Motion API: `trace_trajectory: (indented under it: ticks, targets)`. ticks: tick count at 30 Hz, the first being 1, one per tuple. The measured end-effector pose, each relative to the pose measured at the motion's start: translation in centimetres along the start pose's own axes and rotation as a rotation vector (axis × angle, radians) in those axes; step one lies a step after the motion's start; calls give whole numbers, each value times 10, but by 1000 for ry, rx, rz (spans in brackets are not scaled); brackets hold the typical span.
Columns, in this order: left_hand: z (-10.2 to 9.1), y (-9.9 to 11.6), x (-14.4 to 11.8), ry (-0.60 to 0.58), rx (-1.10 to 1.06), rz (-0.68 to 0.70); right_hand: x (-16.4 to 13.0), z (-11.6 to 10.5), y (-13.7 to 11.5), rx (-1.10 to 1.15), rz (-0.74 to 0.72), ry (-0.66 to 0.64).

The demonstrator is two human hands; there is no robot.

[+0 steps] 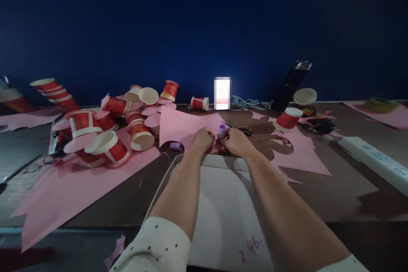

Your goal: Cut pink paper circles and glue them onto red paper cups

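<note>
A purple glue stick [222,131] stands upright in the grasp of my right hand [236,142], its open end up. Just left of it, my left hand [203,139] has its fingers bent and closed; what lies between them, if anything, is hidden. Both hands are over a large pink paper sheet [185,125] and the far edge of a shallow white box [223,204]. A purple cap [176,146] lies on its side to the left of my left hand. Behind my right hand are dark-handled scissors [245,131].
Several red paper cups [111,148], some with pink paper discs, crowd the left over another pink sheet [86,191]. On the right are cut pink paper [302,153], a red cup [288,120], a dark bottle [291,85] and a white power strip [376,161]. A lit screen [222,93] stands behind.
</note>
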State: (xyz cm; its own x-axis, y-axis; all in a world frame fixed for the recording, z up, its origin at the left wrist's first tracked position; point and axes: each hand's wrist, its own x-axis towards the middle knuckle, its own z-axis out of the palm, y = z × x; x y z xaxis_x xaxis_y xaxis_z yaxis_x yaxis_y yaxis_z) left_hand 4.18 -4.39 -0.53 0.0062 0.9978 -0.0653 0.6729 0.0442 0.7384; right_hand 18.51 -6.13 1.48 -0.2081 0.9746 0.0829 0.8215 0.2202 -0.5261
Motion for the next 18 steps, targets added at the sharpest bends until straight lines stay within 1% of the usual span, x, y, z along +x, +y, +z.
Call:
trace_trajectory:
  ticks: [7, 11, 12, 14, 16, 18]
  targets:
    - [1, -1, 4, 41, 93, 27, -4, -8, 1, 41, -57, -107]
    - [3, -3, 6, 46, 51, 24, -6, -10, 0, 50, -56, -142]
    - [4, -4, 6, 47, 29, 12, -6, -11, -1, 66, -43, -120]
    - [6, -6, 7, 38, -10, -21, -4, -14, -2, 167, 19, -21]
    - [7, -8, 8, 36, -37, -23, -2, -16, -1, 368, 107, 109]
    - [6, -7, 9, 69, -42, 21, 2, -17, 1, 602, 206, 219]
